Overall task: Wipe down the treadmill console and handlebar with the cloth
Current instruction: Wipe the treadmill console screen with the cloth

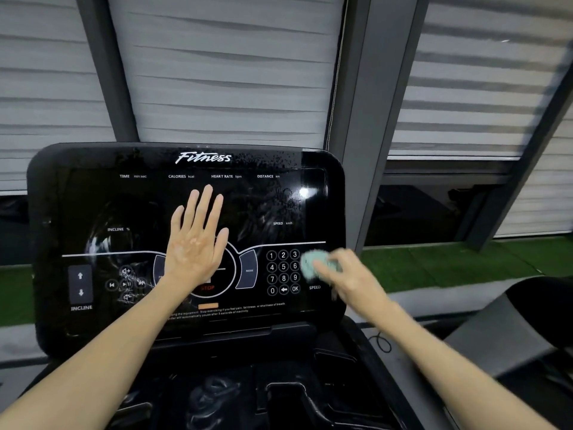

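Note:
The glossy black treadmill console (124, 197) fills the middle of the view, with smears and droplets on its screen. My left hand (197, 240) lies flat on the centre of the panel, fingers straight and spread, covering part of the round STOP control. My right hand (347, 274) grips a bunched pale green cloth (314, 263) against the console's right side, just right of the number keypad (283, 272). That hand and the cloth are motion-blurred. No handlebar is plainly visible.
Below the console a dark tray (235, 392) with recesses holds a coiled cord. Another grey machine (508, 330) stands at the right. Window blinds, grey frame posts and a strip of green turf lie behind.

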The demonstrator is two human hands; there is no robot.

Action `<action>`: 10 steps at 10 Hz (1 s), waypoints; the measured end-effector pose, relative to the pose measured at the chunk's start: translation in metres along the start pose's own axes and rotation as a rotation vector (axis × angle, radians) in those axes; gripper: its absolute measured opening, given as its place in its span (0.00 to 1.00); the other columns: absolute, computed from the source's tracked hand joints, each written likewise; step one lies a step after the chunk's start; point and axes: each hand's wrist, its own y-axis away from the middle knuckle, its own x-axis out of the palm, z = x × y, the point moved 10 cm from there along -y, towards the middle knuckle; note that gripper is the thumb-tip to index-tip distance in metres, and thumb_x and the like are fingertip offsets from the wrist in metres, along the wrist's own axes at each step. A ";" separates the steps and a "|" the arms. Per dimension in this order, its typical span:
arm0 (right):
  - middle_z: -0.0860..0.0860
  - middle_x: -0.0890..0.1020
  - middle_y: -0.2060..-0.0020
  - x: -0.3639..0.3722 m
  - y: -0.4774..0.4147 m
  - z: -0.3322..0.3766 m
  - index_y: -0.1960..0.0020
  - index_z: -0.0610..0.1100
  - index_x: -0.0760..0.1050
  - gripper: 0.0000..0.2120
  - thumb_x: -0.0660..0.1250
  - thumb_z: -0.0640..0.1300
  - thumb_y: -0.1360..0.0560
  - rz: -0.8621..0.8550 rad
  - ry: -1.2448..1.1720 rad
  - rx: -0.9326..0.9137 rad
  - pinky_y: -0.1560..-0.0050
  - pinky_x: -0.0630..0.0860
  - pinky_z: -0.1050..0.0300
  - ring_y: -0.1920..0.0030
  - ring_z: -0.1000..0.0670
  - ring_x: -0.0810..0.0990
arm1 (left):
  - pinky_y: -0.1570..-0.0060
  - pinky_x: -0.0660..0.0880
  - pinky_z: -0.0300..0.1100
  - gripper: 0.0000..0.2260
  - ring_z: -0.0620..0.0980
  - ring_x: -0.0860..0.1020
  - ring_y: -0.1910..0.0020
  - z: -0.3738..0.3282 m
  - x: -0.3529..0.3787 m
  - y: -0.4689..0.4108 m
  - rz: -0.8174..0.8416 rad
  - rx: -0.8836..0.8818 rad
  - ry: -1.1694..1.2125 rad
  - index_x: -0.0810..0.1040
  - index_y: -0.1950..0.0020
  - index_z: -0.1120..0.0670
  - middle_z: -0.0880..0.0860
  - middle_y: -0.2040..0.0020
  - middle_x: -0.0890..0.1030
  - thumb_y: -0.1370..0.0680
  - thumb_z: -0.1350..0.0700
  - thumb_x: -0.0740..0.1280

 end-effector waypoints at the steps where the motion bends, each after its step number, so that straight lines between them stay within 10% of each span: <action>1: 0.36 0.75 0.52 -0.030 -0.067 -0.011 0.39 0.40 0.75 0.22 0.71 0.27 0.31 -0.077 0.054 -0.075 0.69 0.77 0.46 0.57 0.40 0.74 | 0.28 0.58 0.59 0.27 0.60 0.54 0.21 -0.001 -0.001 0.000 0.000 0.004 0.020 0.57 0.21 0.58 0.58 0.20 0.53 0.18 0.48 0.53; 4: 0.36 0.78 0.52 -0.051 -0.097 -0.020 0.42 0.36 0.79 0.21 0.66 0.22 0.31 -0.239 0.166 -0.047 0.60 0.75 0.50 0.57 0.39 0.74 | 0.28 0.57 0.58 0.27 0.60 0.54 0.21 -0.001 -0.002 0.000 -0.005 0.000 0.010 0.56 0.21 0.58 0.58 0.20 0.53 0.18 0.49 0.53; 8: 0.46 0.68 0.50 0.047 0.102 0.018 0.36 0.43 0.71 0.37 0.75 0.25 0.42 0.273 0.014 -0.137 0.72 0.72 0.62 0.55 0.49 0.68 | 0.28 0.57 0.59 0.27 0.60 0.53 0.21 -0.001 -0.002 0.001 -0.018 0.006 0.007 0.56 0.20 0.58 0.59 0.20 0.52 0.18 0.49 0.53; 10: 0.41 0.72 0.57 0.002 0.013 0.002 0.38 0.40 0.72 0.25 0.69 0.26 0.32 0.075 0.025 -0.115 0.73 0.73 0.55 0.62 0.43 0.72 | 0.28 0.57 0.59 0.27 0.59 0.53 0.21 0.000 -0.002 0.001 -0.023 0.000 0.016 0.56 0.21 0.58 0.58 0.20 0.52 0.18 0.49 0.53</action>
